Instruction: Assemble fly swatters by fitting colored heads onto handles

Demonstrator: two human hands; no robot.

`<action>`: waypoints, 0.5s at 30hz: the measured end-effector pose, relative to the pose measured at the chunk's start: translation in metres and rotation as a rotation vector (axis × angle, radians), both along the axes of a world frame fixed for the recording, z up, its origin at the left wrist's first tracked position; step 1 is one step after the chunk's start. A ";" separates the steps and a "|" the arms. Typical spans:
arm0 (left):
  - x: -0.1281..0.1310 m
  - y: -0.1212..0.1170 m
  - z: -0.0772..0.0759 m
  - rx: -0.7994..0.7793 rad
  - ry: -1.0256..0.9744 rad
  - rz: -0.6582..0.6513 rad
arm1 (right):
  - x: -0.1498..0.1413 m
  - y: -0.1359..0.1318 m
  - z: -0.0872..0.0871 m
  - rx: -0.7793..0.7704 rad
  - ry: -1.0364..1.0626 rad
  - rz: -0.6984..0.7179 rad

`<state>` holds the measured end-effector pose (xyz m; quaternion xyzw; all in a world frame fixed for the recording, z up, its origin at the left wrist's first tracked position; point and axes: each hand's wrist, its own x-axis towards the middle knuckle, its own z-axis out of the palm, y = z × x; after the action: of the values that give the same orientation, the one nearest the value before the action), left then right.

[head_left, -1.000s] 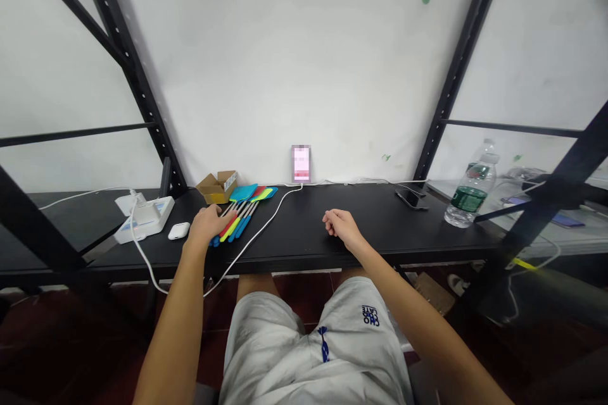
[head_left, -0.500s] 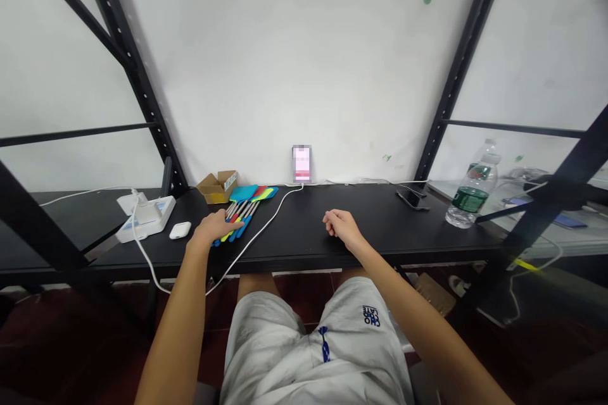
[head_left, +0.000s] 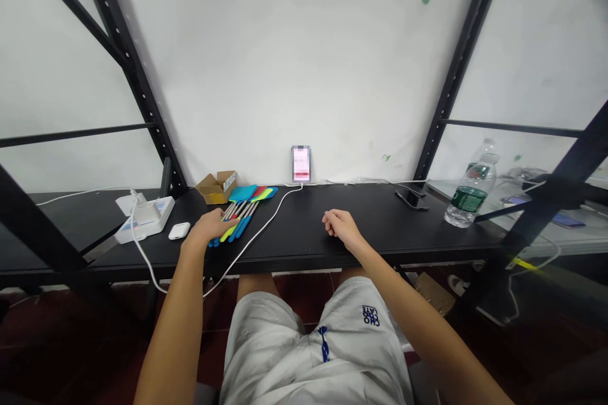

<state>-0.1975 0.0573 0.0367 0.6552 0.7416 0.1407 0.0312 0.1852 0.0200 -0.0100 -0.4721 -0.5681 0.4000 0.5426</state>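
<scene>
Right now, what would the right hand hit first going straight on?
The right hand would probably meet the white cable on the desk first, near the upright screen; depth is hard to judge.

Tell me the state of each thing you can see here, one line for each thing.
Left hand, open, fingers lying on the handles
Right hand, loosely curled, resting on the desk, holding nothing
Fly swatters, lying together in a fan
Cardboard box, flaps open
Upright phone, screen lit, cable attached
Flat phone, lying on the desk
Water bottle, standing upright
Earbud case, lid closed
</scene>
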 end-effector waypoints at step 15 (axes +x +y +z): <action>-0.014 0.002 -0.007 0.081 -0.028 0.109 | 0.001 0.000 0.000 0.005 -0.022 -0.005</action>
<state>-0.2114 0.0595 0.0300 0.6125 0.7693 0.1813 0.0072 0.1860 0.0198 -0.0102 -0.4767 -0.5739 0.3919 0.5383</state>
